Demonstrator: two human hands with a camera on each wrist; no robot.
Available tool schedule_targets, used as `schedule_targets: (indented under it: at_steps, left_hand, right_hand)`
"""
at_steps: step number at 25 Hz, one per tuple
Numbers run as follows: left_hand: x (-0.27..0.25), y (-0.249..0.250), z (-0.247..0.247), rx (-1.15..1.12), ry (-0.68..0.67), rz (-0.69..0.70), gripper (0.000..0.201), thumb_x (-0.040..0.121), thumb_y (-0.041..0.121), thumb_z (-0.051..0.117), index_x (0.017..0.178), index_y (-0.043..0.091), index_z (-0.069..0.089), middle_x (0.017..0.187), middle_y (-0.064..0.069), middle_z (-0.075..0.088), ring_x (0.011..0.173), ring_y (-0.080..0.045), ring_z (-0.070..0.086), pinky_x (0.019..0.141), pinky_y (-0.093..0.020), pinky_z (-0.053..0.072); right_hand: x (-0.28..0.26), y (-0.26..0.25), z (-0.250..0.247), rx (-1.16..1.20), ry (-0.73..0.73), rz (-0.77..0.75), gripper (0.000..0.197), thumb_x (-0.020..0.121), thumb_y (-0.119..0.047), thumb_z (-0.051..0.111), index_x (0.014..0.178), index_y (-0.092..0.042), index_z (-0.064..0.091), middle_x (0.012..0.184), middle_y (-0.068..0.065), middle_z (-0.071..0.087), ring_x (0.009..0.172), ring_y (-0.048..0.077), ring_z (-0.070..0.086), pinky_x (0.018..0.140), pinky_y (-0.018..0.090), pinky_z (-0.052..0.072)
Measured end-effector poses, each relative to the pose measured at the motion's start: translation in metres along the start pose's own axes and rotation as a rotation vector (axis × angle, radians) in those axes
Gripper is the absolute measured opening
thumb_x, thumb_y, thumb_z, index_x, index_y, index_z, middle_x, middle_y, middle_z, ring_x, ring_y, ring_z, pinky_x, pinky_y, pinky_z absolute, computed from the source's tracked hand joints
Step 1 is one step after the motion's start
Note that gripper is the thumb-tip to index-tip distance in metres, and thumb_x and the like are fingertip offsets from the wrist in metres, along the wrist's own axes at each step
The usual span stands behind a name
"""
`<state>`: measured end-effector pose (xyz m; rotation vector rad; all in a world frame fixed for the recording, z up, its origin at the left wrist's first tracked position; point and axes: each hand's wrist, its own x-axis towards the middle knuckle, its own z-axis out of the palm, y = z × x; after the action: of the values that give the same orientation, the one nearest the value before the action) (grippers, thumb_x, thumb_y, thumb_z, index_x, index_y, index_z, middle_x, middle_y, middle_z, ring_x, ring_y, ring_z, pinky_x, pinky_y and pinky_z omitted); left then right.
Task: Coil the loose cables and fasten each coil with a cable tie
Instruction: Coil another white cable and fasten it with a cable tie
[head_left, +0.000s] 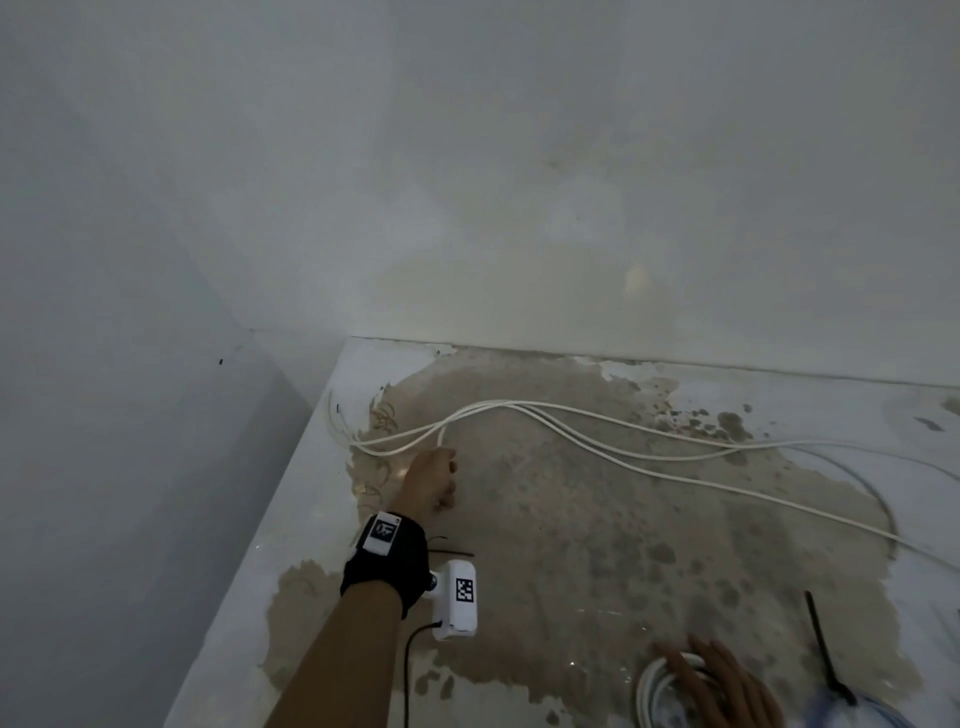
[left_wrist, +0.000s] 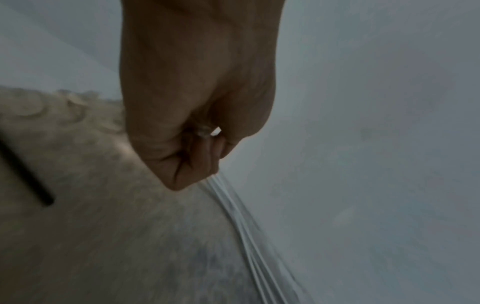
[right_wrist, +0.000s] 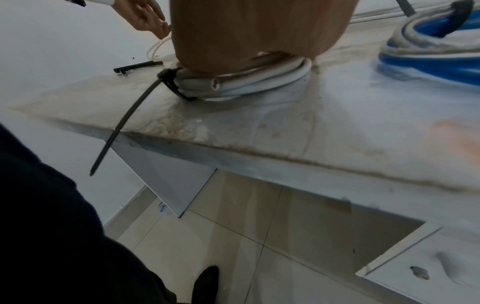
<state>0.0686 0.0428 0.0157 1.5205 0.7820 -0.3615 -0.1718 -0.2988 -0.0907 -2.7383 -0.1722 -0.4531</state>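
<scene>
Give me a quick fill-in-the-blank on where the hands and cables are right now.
1. The left hand grips the loose ____ cable.
2. The right hand rests on the grey coil, which already wears a ____ cable tie.
3. The tie's long tail hangs past the ____ of the worktop.
4. The coil beside the grey one is ____.

Missing words: white; black; edge; blue

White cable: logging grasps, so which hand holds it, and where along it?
The left hand grips the white cable at a bend in its loose strands. The right hand rests flat on the tied grey coil.
</scene>
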Motion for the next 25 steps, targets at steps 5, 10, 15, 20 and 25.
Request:
schedule_targets:
  at_steps: [5, 10, 15, 20, 25]
  left_hand:
    - [-0.062, 0.058, -0.014, 0.228, -0.21, -0.032, 0.035, 0.103, 0.017, 0.029, 0.104, 0.004, 0.061, 0.059, 0.004, 0.035, 0.038, -0.006, 0.027, 0.034, -0.015, 0.021]
    - [-0.135, 0.11, -0.008, 0.248, -0.587, 0.231, 0.03, 0.104, 0.016, 0.037, 0.11, 0.002, 0.062, 0.063, 0.002, 0.043, 0.051, -0.009, 0.041, 0.048, -0.02, 0.037]
    - [-0.2, 0.144, 0.015, 0.231, -0.749, 0.468, 0.03, 0.104, 0.013, 0.037, 0.108, 0.005, 0.065, 0.064, 0.005, 0.035, 0.05, -0.006, 0.025, 0.044, -0.016, 0.019]
    - [-0.248, 0.167, 0.038, 0.229, -0.779, 0.626, 0.036, 0.1, 0.029, 0.042, 0.108, 0.006, 0.069, 0.063, 0.006, 0.02, 0.05, -0.006, 0.016, 0.046, -0.02, 0.011]
    - [-0.242, 0.18, 0.042, -0.428, -0.676, 0.701, 0.031, 0.101, 0.029, 0.042, 0.105, 0.011, 0.066, 0.058, 0.009, 0.028, 0.042, -0.002, 0.022, 0.039, -0.016, 0.016]
  right_hand:
    - [0.003, -0.003, -0.026, 0.032, -0.109, -0.008, 0.049, 0.096, -0.065, 0.025, 0.137, -0.043, 0.04, 0.133, -0.004, 0.052, 0.132, 0.011, 0.045, 0.086, 0.034, 0.038]
    - [0.037, -0.003, -0.053, 0.21, -0.256, 0.16, 0.055, 0.089, -0.076, 0.03, 0.142, -0.064, 0.024, 0.117, -0.002, 0.069, 0.094, 0.025, 0.073, 0.079, 0.033, 0.051]
    - [0.144, -0.026, -0.112, 0.504, -0.186, 0.131, 0.06, 0.087, -0.08, 0.033, 0.143, -0.061, 0.022, 0.142, -0.004, 0.048, 0.127, 0.016, 0.051, 0.104, 0.038, 0.045]
    - [0.265, -0.068, -0.175, 0.635, -0.045, -0.046, 0.05, 0.098, -0.04, 0.059, 0.144, -0.028, 0.043, 0.14, -0.011, 0.044, 0.124, 0.006, 0.046, 0.103, 0.03, 0.041]
    - [0.277, -0.05, -0.18, 0.682, -0.26, 0.0, 0.021, 0.105, -0.031, 0.048, 0.092, -0.018, 0.057, 0.079, -0.004, 0.07, 0.075, 0.013, 0.065, 0.08, 0.042, 0.051]
